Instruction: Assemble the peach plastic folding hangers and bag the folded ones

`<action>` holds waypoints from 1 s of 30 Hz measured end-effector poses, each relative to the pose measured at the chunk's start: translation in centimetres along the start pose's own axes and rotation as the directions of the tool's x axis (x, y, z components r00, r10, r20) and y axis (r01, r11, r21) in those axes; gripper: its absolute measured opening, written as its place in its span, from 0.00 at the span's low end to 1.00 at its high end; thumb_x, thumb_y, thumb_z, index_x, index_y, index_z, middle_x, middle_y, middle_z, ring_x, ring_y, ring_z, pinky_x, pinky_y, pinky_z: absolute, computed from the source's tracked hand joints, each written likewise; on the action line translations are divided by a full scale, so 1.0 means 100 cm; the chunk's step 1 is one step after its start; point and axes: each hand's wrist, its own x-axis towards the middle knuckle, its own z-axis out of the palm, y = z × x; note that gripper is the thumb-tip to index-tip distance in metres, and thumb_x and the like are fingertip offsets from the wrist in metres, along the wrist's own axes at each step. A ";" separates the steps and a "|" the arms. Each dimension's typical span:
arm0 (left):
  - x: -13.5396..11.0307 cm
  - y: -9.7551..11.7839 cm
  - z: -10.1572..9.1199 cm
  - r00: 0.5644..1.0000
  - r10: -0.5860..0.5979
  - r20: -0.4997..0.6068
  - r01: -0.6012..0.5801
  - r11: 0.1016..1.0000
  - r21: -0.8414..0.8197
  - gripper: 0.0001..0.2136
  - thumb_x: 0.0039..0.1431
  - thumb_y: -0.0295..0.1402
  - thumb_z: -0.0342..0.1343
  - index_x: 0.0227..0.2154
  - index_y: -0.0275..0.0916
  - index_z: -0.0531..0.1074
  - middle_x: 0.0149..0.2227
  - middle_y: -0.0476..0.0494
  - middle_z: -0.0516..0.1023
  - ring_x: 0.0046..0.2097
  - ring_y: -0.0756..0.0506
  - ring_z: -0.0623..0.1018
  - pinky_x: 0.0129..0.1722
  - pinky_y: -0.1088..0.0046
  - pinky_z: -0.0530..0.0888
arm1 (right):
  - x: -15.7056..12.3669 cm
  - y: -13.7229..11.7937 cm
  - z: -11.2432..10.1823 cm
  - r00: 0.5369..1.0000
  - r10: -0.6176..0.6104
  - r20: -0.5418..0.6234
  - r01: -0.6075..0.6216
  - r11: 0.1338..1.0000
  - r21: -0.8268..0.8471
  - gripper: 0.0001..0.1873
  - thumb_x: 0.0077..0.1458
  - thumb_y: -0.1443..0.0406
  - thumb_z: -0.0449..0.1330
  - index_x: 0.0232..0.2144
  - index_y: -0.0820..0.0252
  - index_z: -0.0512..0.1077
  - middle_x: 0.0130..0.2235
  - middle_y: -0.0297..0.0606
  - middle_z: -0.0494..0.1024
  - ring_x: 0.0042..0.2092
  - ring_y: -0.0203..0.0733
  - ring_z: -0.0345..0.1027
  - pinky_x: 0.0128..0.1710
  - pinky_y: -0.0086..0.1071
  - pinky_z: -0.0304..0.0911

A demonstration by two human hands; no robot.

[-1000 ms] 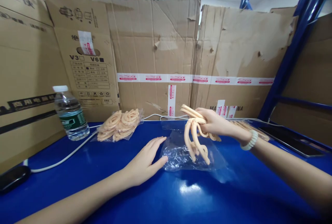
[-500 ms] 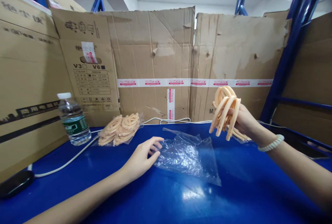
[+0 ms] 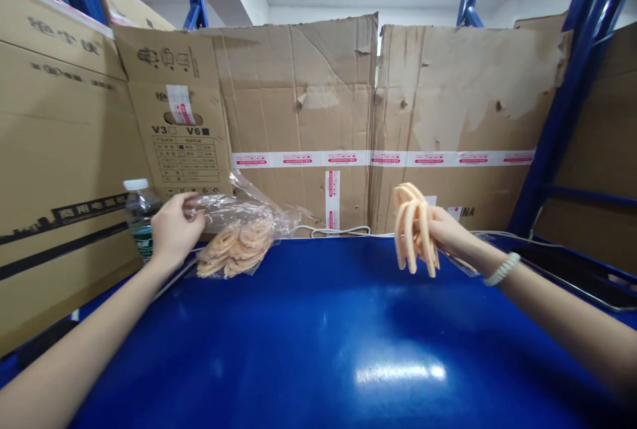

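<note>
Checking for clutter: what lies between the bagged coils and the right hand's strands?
In the head view, beside the coils: part of a clear plastic bag; then blue tabletop, with a white cable along its back edge.

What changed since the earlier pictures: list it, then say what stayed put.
The left hand took hold of the clear plastic bag and carried it leftward from mid-table to the bagged beige coils. The right hand lifted the beige loops up and to the right. Unchanged: its grip on them, the bagged coils' place, and the water bottle, now partly hidden.
</note>
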 end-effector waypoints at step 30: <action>-0.122 0.107 0.057 0.345 0.557 0.756 -0.516 0.785 -0.343 0.21 0.66 0.37 0.49 0.60 0.39 0.62 0.65 0.36 0.64 0.65 0.34 0.62 0.61 0.49 0.63 | -0.017 0.024 0.075 0.854 -0.215 0.473 0.489 0.642 -0.591 0.04 0.58 0.68 0.60 0.37 0.61 0.72 0.41 0.43 0.74 0.40 0.44 0.69 0.40 0.32 0.62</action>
